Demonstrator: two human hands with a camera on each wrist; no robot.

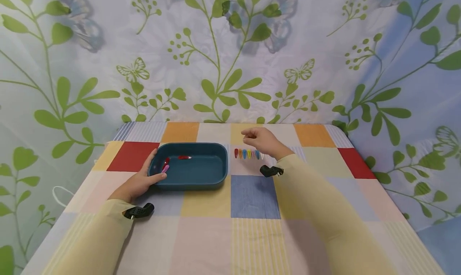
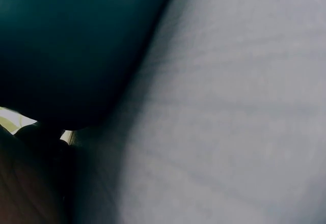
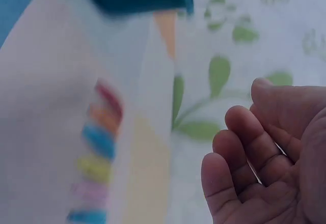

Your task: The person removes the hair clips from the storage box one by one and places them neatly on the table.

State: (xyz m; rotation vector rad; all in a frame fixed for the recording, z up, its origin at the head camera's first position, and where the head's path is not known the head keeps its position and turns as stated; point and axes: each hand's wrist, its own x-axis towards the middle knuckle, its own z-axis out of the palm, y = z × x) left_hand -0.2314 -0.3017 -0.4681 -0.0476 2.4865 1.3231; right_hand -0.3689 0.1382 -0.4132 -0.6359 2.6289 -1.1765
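Observation:
My left hand (image 1: 138,183) holds the left end of a dark teal plastic basin (image 1: 191,186), fingers along its left side and thumb at the near corner. In the left wrist view, the basin's dark wall (image 2: 76,40) fills the upper left. Inside the basin lie a red hair clip (image 1: 185,157), another red clip (image 1: 166,161) and a pink clip (image 1: 165,169) near my thumb. My right hand (image 1: 264,141) hovers above and behind a row of snap hair clips (image 1: 249,153) in several colours. Its fingers (image 3: 244,137) are loosely bent with nothing between them.
A patchwork-patterned cloth (image 1: 205,235) covers the table. Behind and beside it hang pale curtains (image 1: 230,55) with green leaf prints. A white cord (image 1: 57,195) loops at the left table edge. A black wrist camera (image 1: 271,171) sits on the right sleeve.

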